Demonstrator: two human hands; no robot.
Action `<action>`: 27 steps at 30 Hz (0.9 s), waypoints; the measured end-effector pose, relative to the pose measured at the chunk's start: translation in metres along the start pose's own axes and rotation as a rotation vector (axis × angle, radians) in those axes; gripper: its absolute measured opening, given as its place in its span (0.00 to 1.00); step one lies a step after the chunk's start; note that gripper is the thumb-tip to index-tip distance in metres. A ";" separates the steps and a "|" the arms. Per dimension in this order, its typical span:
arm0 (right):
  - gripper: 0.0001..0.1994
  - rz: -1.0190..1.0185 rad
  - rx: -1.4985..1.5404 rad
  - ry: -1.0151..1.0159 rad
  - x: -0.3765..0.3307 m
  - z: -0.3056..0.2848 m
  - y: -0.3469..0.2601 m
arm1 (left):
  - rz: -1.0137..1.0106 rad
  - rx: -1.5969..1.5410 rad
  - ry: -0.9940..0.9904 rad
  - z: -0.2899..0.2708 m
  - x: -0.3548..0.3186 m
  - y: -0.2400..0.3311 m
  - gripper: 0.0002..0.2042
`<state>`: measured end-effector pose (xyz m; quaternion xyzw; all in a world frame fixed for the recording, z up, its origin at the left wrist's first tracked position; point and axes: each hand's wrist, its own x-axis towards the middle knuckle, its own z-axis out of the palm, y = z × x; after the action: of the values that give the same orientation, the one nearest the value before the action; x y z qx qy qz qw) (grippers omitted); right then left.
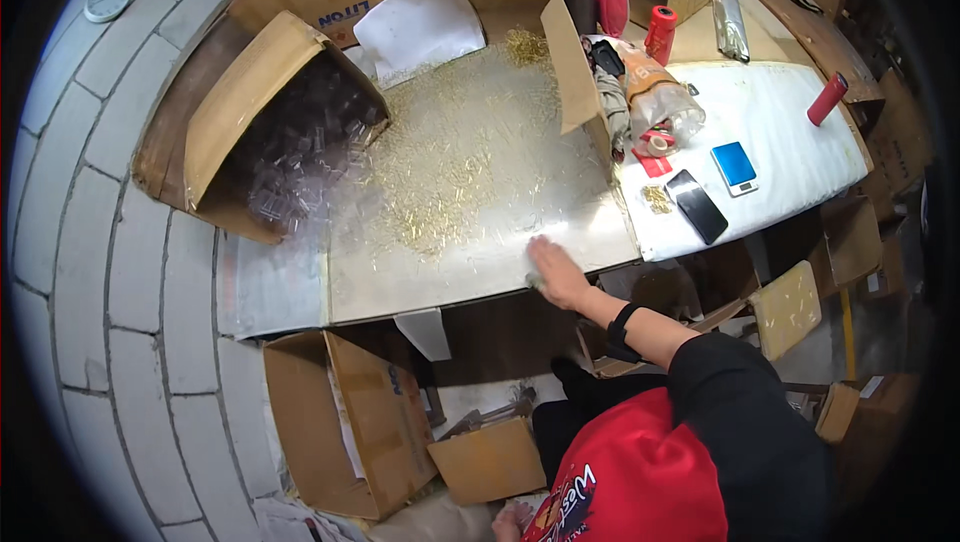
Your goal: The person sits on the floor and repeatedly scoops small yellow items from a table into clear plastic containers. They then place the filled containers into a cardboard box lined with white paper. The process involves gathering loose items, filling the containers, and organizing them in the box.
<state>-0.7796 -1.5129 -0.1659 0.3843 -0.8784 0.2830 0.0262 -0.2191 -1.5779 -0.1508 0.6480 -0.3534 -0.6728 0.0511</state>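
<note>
While the right hand (556,272) lies flat and open, palm down, at the near edge of the metal-topped table (560,217), it grips nothing; whether anything sits under the palm cannot be told. Small brass pins (450,167) are strewn across the sheet beyond it, thickest toward the middle. A tipped cardboard box (250,92) at the left edge spills clear plastic pieces (305,157). Two phones (715,187) lie toward the right end. The left hand (505,522) shows only partly at the lower edge; its state cannot be told.

Right hand (556,274) flat, arm outstretched
</note>
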 end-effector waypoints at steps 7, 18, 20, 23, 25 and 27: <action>0.30 0.349 -0.196 0.202 0.062 -0.040 0.077 | -0.021 -0.015 -0.018 0.011 0.017 0.121 0.16; 0.32 0.587 -0.190 0.231 0.086 0.048 -0.031 | 0.090 0.453 -0.362 0.037 0.125 0.298 0.16; 0.31 0.586 -0.086 0.218 0.094 0.056 -0.047 | 0.146 0.543 -0.406 0.069 0.137 0.345 0.16; 0.30 0.578 -0.046 0.317 0.124 0.057 -0.021 | 0.191 0.607 -0.460 0.081 0.153 0.411 0.16; 0.29 0.604 -0.132 0.380 0.151 0.031 0.031 | 0.171 0.655 -0.449 0.080 0.164 0.448 0.17; 0.29 0.672 -0.304 0.282 0.166 -0.010 0.079 | 0.232 0.683 -0.444 0.080 0.169 0.482 0.16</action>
<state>-0.9524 -1.5741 -0.1511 0.0244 -0.9749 0.1923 0.1091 -0.5057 -1.9929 -0.0384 0.4230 -0.6293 -0.6298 -0.1685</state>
